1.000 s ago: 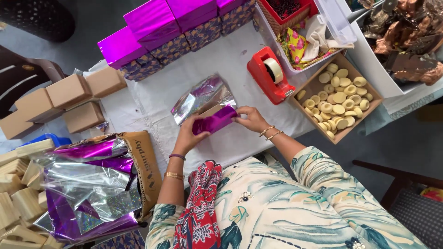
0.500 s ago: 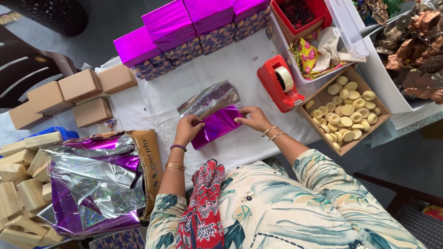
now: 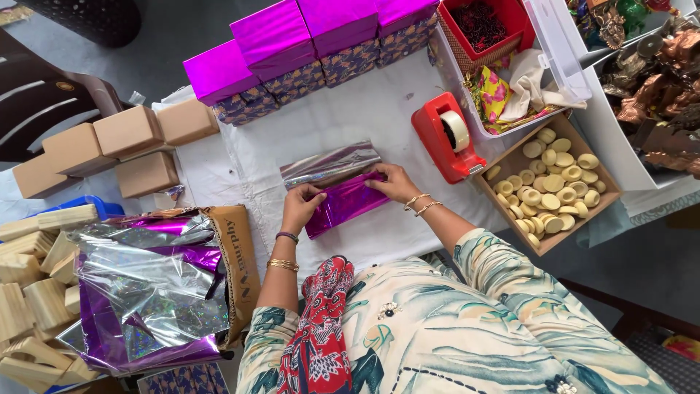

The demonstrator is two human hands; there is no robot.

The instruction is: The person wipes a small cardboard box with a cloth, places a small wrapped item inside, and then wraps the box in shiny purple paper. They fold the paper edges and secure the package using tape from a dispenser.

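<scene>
While flat, both palms on foil-wrapped box (image 3: 345, 203).

Single view, worn on my head. It looks steeply down at the surface (image 3: 379, 233) from close overhead, my lap at bottom.

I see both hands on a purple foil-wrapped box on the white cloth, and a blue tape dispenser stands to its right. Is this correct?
Not quite: the tape dispenser is red, not blue, as the head view shows. The rest holds: the left hand and the right hand are both on the purple foil-wrapped box on the white cloth, and the dispenser stands to its right.
</scene>
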